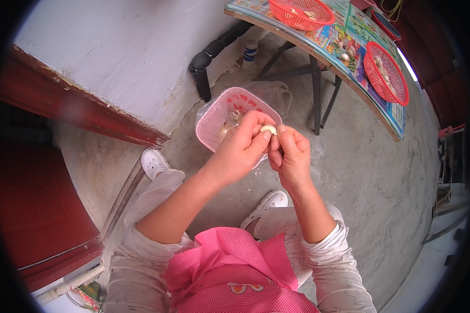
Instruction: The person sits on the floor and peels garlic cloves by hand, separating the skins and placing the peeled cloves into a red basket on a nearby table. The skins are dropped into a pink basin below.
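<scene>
A pale garlic clove (pixel 268 129) is pinched between the thumb and fingers of my left hand (pixel 247 137). My right hand (pixel 294 152) meets it from the right, its thumb and index finger bent together at the clove's end; something small and dark shows below them, too hidden to name. Both hands are above a pink plastic bin (pixel 203 129) with a clear bag inside it. On the table at the upper right, a red plastic basket (pixel 398 74) holds several garlic pieces, another red basket (pixel 301 24) has a few pale cloves, and loose garlic (pixel 345 57) lies between them.
The table (pixel 337 68) has a printed cover and dark folding legs (pixel 315 96). A bottle (pixel 250 54) and a black padded pipe (pixel 215 49) are by the white wall. Red-framed woodwork (pixel 82 113) stands at the left. Small pale scraps lie on the concrete floor (pixel 356 156).
</scene>
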Demonstrator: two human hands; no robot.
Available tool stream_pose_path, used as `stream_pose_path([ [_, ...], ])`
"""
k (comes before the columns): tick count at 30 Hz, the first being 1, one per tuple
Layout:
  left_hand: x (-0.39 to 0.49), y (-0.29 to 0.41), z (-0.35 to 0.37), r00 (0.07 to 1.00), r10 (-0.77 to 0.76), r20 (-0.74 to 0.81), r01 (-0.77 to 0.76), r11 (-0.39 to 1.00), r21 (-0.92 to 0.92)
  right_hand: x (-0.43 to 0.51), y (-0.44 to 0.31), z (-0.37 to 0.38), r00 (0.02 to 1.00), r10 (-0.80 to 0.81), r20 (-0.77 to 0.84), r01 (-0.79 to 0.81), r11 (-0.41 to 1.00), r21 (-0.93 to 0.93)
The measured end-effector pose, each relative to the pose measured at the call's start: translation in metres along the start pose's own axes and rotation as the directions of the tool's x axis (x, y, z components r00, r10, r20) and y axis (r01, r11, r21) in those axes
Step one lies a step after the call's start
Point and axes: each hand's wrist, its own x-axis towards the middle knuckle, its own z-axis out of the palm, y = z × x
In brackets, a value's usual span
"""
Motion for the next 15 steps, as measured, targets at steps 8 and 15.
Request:
stream_pose_path([
  [8, 0.003, 0.001, -0.008, 0.999, 0.032, 0.008, -0.033, 0.979, 0.201, 0.000, -0.001, 0.001, 0.998, -0.061, 0.028, 0.062, 0.996, -0.070],
  [15, 0.002, 0.003, -0.012, 0.960, -0.281, -0.007, 0.265, 0.913, -0.310, -0.003, -0.005, 0.005, 0.999, -0.049, 0.020, 0.051, 0.994, -0.096],
])
